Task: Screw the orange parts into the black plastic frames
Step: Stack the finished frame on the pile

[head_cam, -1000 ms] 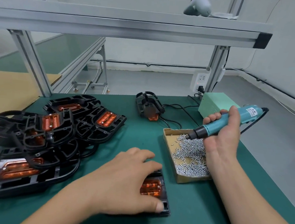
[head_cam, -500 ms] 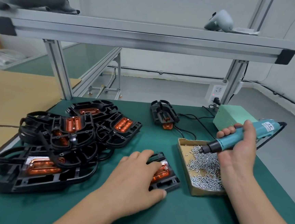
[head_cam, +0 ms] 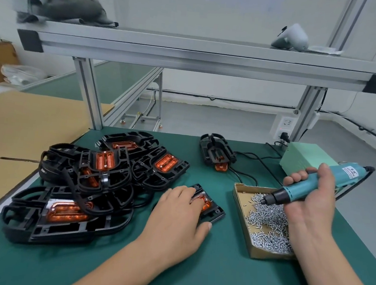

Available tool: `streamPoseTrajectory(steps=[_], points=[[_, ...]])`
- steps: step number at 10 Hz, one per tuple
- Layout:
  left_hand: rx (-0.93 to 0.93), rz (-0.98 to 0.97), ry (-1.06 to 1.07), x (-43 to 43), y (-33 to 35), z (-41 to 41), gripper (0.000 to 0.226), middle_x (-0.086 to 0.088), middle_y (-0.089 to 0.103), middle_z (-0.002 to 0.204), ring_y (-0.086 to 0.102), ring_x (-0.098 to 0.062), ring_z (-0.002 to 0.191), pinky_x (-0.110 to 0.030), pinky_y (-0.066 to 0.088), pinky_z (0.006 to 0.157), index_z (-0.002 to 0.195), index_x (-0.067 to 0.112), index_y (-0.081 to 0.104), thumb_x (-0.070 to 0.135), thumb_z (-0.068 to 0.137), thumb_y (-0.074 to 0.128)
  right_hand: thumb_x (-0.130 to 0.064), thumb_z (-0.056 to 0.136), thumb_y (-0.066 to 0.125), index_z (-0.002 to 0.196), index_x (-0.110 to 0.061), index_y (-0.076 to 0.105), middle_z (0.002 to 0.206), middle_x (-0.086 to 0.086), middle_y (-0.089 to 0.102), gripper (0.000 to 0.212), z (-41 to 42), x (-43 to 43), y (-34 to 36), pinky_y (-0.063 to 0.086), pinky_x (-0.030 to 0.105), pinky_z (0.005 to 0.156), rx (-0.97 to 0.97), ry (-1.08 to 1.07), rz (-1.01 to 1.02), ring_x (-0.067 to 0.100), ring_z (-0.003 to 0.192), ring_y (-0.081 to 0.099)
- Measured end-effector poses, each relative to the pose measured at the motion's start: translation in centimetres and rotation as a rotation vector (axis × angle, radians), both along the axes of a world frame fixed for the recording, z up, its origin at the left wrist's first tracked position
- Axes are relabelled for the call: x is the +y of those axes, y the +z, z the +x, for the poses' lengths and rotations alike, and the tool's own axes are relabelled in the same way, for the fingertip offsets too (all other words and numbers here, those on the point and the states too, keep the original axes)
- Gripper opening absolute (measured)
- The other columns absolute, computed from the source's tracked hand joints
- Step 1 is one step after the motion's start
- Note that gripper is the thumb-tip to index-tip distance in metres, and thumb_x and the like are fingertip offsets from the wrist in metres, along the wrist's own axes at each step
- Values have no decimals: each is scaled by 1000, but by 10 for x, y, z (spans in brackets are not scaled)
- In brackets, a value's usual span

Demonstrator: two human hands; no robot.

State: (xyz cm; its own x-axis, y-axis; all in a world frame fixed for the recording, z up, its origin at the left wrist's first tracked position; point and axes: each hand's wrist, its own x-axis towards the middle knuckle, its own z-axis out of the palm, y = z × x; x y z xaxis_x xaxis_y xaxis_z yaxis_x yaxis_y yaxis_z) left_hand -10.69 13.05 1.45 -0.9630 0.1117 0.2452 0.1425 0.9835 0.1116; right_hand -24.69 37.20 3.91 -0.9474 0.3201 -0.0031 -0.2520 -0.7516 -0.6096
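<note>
Left hand (head_cam: 175, 218) lies flat, fingers spread, on black frame (head_cam: 216, 214); right hand (head_cam: 311, 203) grips screwdriver (head_cam: 310, 186).

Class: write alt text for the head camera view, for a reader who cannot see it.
A person's left hand presses a black frame with an orange part onto a green mat, while the right hand dips a teal electric screwdriver into a cardboard tray of screws. More frames are piled left.

No text can be read. The teal electric screwdriver (head_cam: 319, 188) carries a white label with dark print near its rear end, but the print is too blurred and small to make out.
</note>
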Motion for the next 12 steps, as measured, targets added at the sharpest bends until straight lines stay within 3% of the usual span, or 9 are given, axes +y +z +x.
streamPoseTrajectory(steps=[2, 3, 4, 5, 6, 7, 8, 9, 12], points=[[71, -59, -156, -3, 0, 3, 38, 9, 63, 118, 51, -19, 122, -36, 40, 111, 111, 23, 71, 33, 90, 40, -32, 100, 70, 95, -16, 58, 75, -2, 57, 21, 1, 1, 0, 55, 28, 70, -1, 9, 0, 12, 65, 57], [67, -88, -106, -4, -1, -2, 25, 7, 55, 103, 46, -20, 100, -32, 45, 82, 109, 25, 66, 24, 97, 44, -31, 99, 71, 93, -16, 59, 75, -2, 57, 20, 1, 1, 0, 55, 27, 69, 2, 20, 1, 12, 65, 57], [10, -133, -6, -4, 2, -8, 32, 4, 43, 103, 35, -20, 93, -32, 34, 65, 110, 23, 61, 3, 87, 52, -31, 98, 71, 93, -16, 59, 75, -2, 56, 20, 1, 1, 1, 55, 27, 69, 4, 32, 12, 12, 65, 57], [-7, -119, 46, -2, 1, -14, 42, 2, 39, 105, 39, -21, 92, -33, 33, 58, 111, 24, 58, -4, 80, 54, -31, 98, 71, 93, -16, 59, 75, -2, 56, 20, 1, 1, 0, 55, 27, 68, 8, 36, 14, 12, 65, 56], [6, -150, 50, 1, -2, -14, 41, 1, 46, 102, 42, -21, 87, -33, 29, 52, 97, 24, 59, -6, 70, 62, -32, 99, 70, 92, -16, 59, 75, -2, 55, 21, 0, 1, 0, 54, 27, 67, 5, 41, 17, 12, 64, 56], [-17, -223, 23, 4, 0, -11, 39, 3, 55, 86, 52, -19, 78, -29, 23, 45, 72, 23, 60, -3, 47, 75, -32, 99, 70, 92, -16, 59, 75, -2, 55, 21, 0, 0, -1, 54, 27, 67, 8, 43, 18, 13, 64, 56], [19, -234, 13, 4, 0, -12, 35, 3, 58, 83, 57, -19, 77, -27, 23, 44, 67, 22, 63, -1, 43, 76, -32, 99, 70, 92, -16, 59, 75, -2, 56, 21, 1, -1, 0, 54, 27, 67, 6, 42, 16, 13, 64, 56], [21, -217, 10, 6, -2, -12, 29, 1, 59, 88, 58, -20, 83, -26, 25, 46, 72, 20, 65, 0, 53, 75, -32, 99, 70, 93, -15, 59, 75, -2, 56, 21, 1, -1, 0, 54, 27, 68, 7, 36, 12, 13, 65, 56], [29, -151, 25, 1, -6, -15, 34, 0, 48, 122, 42, -23, 114, -29, 35, 60, 110, 18, 58, -1, 84, 50, -32, 98, 72, 94, -15, 59, 76, -2, 57, 22, 0, 1, 0, 54, 27, 67, 11, 43, 4, 12, 65, 56]])
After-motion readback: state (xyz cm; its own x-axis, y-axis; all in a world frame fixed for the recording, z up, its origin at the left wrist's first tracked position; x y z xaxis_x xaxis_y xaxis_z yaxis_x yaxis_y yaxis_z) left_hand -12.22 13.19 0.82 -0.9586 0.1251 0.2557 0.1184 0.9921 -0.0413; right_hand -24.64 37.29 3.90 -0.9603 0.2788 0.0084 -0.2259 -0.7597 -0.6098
